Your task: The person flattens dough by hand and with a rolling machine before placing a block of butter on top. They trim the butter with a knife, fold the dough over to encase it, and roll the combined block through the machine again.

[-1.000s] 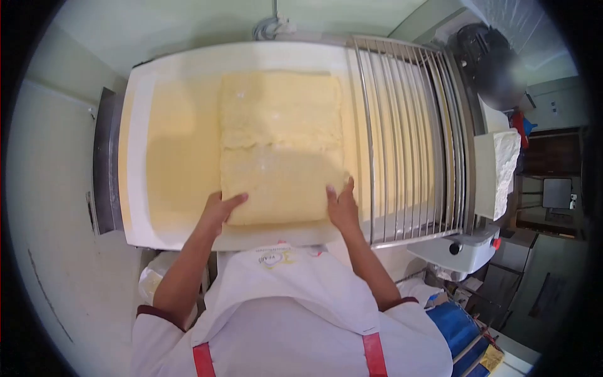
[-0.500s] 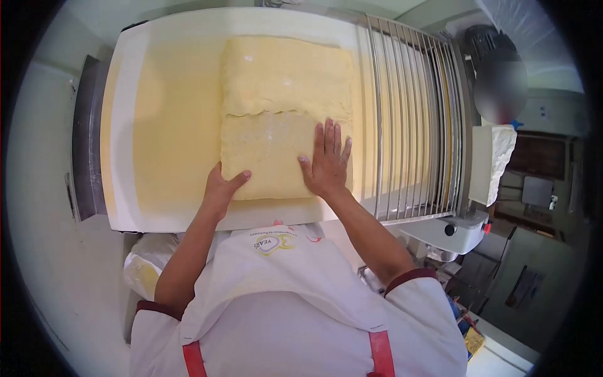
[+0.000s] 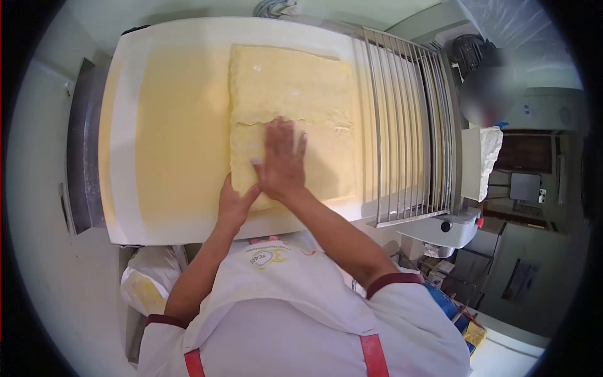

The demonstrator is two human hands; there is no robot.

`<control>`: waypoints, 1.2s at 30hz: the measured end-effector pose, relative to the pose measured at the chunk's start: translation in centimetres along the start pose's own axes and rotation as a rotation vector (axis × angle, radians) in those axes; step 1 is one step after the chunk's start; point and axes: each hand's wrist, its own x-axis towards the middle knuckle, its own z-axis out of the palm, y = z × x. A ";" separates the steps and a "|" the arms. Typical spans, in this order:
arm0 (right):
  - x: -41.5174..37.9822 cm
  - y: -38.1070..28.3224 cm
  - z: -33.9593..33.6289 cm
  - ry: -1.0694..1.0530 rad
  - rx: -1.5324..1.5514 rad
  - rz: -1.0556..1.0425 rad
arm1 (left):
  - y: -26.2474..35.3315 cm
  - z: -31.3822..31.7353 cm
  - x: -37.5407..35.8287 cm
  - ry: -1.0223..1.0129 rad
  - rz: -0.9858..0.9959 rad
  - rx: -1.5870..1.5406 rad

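Observation:
A pale yellow sheet of dough lies folded on the belt, with an uneven seam running across its middle. My right hand presses flat on the dough just below the seam, left of its middle, with the fingers stretched out. At the near left corner of the dough is my left hand. Its thumb and fingers are spread around that corner, touching the edge. The thumb lies close to the right wrist.
The dough rests on the wide belt of a dough sheeter. A metal bar guard stands to the right. Beyond it are a white container and a person. A plastic-covered bundle sits below the belt's near left.
My right hand has moved left across the dough, from its right side to near my left hand. My left hand stays at the near left corner. The camera view has shifted slightly.

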 end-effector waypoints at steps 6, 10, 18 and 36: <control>0.2 0.0 0.2 0.057 0.133 0.023 | 1.5 -0.2 -0.7 -0.014 -0.045 -0.027; 0.9 3.2 -1.1 0.232 0.422 0.072 | 4.7 -1.5 -0.1 0.049 0.383 0.615; 13.5 3.1 -4.3 0.044 0.209 -0.087 | 10.7 8.9 13.1 -0.058 0.758 1.230; 13.4 11.2 -4.4 -0.039 0.255 -0.025 | 7.9 14.8 15.2 -0.157 0.707 1.677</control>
